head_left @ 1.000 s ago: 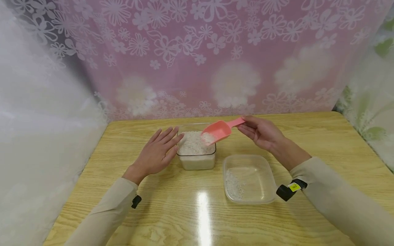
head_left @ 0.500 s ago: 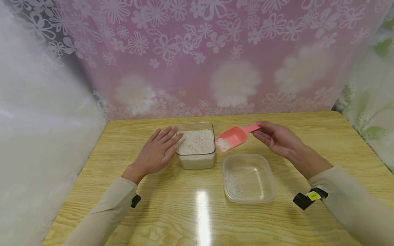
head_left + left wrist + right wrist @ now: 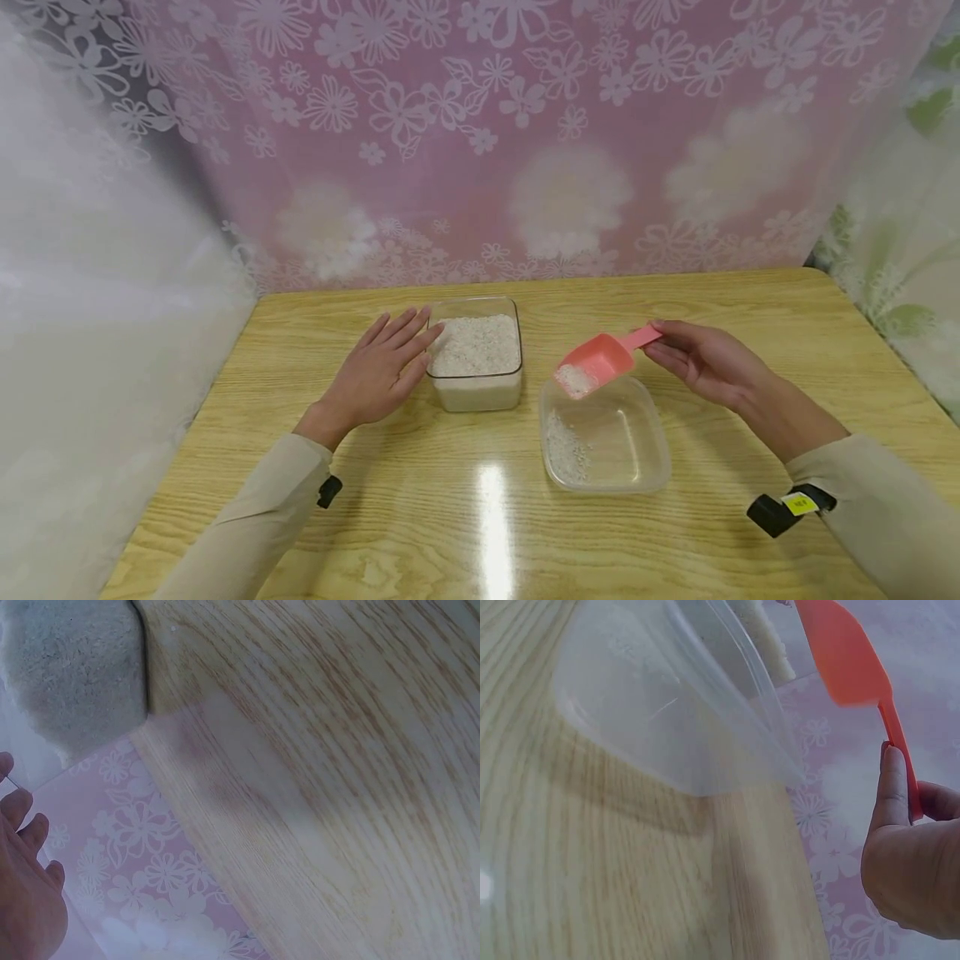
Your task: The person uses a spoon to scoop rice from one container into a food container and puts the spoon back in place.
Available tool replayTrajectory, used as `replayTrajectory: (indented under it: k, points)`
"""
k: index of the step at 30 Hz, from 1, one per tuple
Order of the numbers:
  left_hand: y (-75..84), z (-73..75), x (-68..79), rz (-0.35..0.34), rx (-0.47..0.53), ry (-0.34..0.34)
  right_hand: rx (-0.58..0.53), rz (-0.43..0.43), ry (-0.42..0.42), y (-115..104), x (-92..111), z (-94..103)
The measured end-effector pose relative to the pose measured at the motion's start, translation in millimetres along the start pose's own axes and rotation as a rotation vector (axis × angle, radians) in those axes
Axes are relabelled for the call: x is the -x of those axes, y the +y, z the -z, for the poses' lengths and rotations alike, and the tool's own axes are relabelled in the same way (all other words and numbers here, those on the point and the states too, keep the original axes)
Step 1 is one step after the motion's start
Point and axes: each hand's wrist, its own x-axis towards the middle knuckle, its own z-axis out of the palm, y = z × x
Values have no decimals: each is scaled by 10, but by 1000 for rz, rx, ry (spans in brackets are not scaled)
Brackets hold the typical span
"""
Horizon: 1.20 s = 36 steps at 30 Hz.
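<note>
My right hand [image 3: 708, 362] grips the handle of a pink scoop [image 3: 606, 358], which carries a small heap of rice [image 3: 576, 380] near its lip. The scoop hangs above the back rim of a clear plastic container [image 3: 626, 446], where some loose grains lie along the left side. To the left, a glass container [image 3: 482, 392] stands filled with rice. My left hand [image 3: 378, 367] rests with fingers spread against that container's left rim. From the right wrist view, the scoop [image 3: 847, 660] appears edge-on, its handle held between thumb and fingers.
Both containers stand on a wood-grain table [image 3: 405, 517]. A pink floral curtain [image 3: 450, 192] hangs behind the table's back edge, with pale sheeting [image 3: 97, 333] on the left. Black straps with small devices sit on both wrists.
My right hand has carried the loaded scoop from above the glass container rightward and toward me, to above the plastic container. The left hand has stayed in place.
</note>
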Motion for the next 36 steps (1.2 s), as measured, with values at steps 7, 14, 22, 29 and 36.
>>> replayTrajectory:
  k: [7,14,22,29,36]
  points:
    - [-4,-10,6,-1,3,4,28,7,-19,58,59,88]
    - [-3,-5,4,-2,7,10,77,37,-53,121,85,107]
    - [-5,-8,1,-2,1,12,117,69,-14,165,112,99]
    - [-16,-24,8,1,-1,11,125,102,17,196,139,91]
    - [-15,-29,6,-1,7,15,186,144,51,230,183,50]
